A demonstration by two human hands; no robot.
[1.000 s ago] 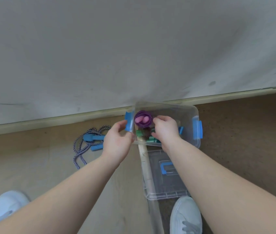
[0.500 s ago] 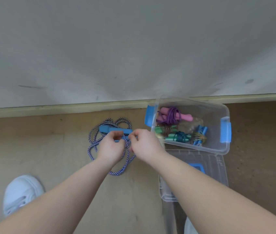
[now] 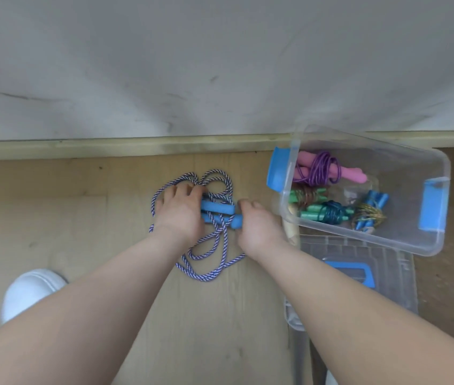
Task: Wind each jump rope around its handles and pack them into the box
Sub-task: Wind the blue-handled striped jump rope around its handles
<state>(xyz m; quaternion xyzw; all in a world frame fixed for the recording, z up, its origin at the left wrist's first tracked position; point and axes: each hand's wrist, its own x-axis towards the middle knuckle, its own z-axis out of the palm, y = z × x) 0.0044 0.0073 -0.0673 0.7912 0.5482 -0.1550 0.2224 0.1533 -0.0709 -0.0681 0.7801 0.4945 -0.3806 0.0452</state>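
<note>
Blue handles (image 3: 217, 208) lie half hidden under the left hand (image 3: 178, 212), fingers curled round them; grip of right hand (image 3: 259, 229) unclear.

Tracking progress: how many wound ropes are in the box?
4 in the box: purple rope at the far side, brown rope mid-left, teal rope near side, gold rope right of it. Others may hide underneath.

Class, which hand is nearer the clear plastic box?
Right. The right hand sits just left of the box; the left hand is farther left, on the blue handles.
</note>
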